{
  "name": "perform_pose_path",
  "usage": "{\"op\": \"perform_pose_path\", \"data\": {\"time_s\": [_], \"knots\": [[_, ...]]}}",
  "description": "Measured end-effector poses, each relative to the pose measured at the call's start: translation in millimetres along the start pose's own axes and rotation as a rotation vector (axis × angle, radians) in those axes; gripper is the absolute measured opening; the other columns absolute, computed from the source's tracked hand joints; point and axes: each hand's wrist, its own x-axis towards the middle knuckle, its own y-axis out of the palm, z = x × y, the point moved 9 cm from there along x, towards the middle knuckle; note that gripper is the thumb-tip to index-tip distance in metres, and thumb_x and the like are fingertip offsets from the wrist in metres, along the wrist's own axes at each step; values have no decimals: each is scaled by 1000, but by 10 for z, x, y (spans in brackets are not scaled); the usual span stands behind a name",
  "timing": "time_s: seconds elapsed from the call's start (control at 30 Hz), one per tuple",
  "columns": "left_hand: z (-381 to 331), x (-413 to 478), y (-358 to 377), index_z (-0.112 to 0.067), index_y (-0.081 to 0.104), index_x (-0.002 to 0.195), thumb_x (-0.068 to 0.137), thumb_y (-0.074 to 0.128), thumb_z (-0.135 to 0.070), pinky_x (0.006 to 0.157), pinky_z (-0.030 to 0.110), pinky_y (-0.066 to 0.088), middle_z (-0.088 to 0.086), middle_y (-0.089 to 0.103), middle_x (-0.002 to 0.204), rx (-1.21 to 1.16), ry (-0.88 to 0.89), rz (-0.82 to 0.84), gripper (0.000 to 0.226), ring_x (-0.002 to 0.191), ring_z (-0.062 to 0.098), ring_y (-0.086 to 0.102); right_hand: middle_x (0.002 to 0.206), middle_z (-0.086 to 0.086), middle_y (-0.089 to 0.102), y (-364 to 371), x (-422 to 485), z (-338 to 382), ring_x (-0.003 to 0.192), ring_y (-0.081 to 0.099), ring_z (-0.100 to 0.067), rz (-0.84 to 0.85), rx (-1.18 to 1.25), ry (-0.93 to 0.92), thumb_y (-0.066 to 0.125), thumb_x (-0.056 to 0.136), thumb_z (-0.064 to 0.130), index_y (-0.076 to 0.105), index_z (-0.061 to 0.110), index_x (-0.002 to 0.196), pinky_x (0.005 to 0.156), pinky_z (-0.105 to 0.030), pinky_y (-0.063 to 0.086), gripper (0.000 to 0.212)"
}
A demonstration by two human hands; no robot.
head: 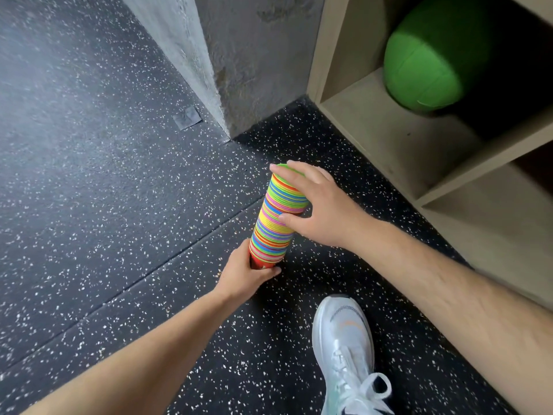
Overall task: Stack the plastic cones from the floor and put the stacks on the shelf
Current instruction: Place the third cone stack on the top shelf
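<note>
A tall stack of many-coloured plastic cones (pixel 273 226) is held tilted above the dark speckled floor, in the middle of the head view. My left hand (pixel 244 277) grips its red bottom end. My right hand (pixel 317 205) holds the top, fingers curled over the green top cone and thumb on the side. The beige wooden shelf (pixel 398 136) stands to the right of the stack, its nearest compartment floor bare at the front.
A big green ball (pixel 431 61) lies at the back of the upper shelf compartment. A grey concrete pillar (pixel 239 61) stands behind the stack. My white shoe (pixel 347 354) is on the floor at the lower right. A grey tape patch (pixel 187 117) marks the floor.
</note>
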Motion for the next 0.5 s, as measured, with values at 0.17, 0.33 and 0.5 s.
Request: {"op": "perform_pose_path", "data": {"time_s": [0.17,0.33,0.5], "knots": [[-66,22,-43,-33,63,116,61,91,-40,94,37,58,-14,75,105,10,-22,-33,62,98,5,71,159,5,30,-128,-45,-44,143,26,-18,16,22,44,75,84,32,29,49,152,119,-28,21,84],[-675,-116,-141,-29,66,108,61,86,-29,75,32,60,-7,77,94,-96,66,-64,51,79,9,71,155,2,39,-681,13,309,143,30,-17,-82,-32,-32,73,80,38,33,48,150,119,-29,21,81],[-1782,-486,-596,-25,67,108,73,85,-12,64,24,53,-4,76,90,-157,276,-115,42,67,3,64,130,21,50,-1818,-52,1118,126,42,-14,-225,-81,-129,75,79,37,42,43,142,106,-22,30,72]]}}
